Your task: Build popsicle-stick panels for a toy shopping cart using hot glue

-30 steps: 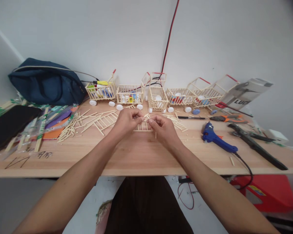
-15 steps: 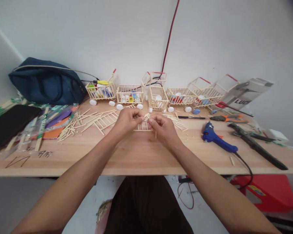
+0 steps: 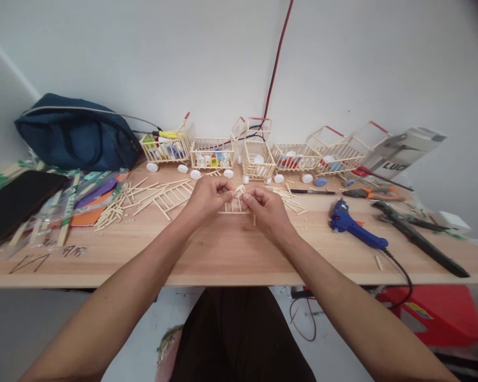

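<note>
Around a small wooden stick frame [image 3: 234, 211] at the middle of the bench, both my hands are closed. Thumb and fingers of my left hand [image 3: 211, 195] pinch at its left and upper side. From the right, my right hand [image 3: 267, 208] pinches close by, the fingertips of the two hands almost meeting. The fingers hide much of the frame. Left of my left hand lies a ladder-like stick panel [image 3: 172, 198] among loose sticks [image 3: 117, 208]. More loose sticks [image 3: 292, 202] lie just right of my right hand.
Several miniature stick shopping carts [image 3: 217, 151] line the wall. To the right are a blue glue gun [image 3: 350, 225] with its cord, orange-handled pliers [image 3: 372, 193], a pen [image 3: 313, 191] and a black-handled tool [image 3: 422, 241]. A blue bag [image 3: 79, 135] and a dark phone-like slab [image 3: 22, 201] sit left.
</note>
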`<move>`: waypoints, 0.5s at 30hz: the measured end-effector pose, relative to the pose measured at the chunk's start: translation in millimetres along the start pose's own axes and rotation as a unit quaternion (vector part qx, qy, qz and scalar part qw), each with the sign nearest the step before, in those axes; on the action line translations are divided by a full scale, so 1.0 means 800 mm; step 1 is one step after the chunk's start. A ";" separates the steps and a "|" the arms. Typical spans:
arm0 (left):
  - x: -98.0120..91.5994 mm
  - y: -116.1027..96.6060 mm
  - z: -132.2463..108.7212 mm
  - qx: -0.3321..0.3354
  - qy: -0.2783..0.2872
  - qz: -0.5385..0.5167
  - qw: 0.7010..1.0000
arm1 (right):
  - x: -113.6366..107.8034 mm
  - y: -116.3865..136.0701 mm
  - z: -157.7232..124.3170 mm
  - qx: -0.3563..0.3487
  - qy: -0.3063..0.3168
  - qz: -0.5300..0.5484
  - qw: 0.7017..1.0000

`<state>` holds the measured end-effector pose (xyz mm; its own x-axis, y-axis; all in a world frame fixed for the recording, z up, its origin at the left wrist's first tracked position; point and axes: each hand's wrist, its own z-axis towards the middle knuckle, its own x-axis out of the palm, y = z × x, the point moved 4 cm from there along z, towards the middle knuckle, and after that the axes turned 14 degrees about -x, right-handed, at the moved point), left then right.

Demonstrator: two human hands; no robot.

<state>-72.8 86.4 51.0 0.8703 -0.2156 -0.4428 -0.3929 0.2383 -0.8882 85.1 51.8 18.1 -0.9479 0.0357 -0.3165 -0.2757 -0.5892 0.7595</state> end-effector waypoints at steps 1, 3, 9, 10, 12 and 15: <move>0.000 0.000 0.000 0.000 0.000 -0.001 1.000 | 0.000 0.000 0.000 0.000 0.000 0.002 1.000; 0.000 -0.001 -0.001 0.001 -0.001 -0.001 1.000 | 0.000 0.000 0.000 -0.001 -0.001 0.010 1.000; -0.001 -0.002 -0.001 -0.003 0.002 0.000 1.000 | 0.000 0.000 -0.001 0.003 -0.001 0.007 1.000; -0.001 -0.002 -0.001 -0.003 0.002 0.000 1.000 | 0.000 0.000 -0.001 0.003 -0.001 0.006 1.000; -0.001 -0.003 -0.001 -0.002 0.003 -0.001 1.000 | 0.000 0.000 -0.001 0.002 0.000 0.003 1.000; -0.001 -0.003 -0.002 0.001 0.005 -0.001 1.000 | -0.001 -0.002 -0.001 0.000 0.002 -0.004 1.000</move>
<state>-72.8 84.8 53.2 0.8678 -0.2258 -0.4426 -0.3911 0.2389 -0.8888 86.1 52.2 16.5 -0.9451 0.0370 -0.3247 -0.2830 -0.5895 0.7566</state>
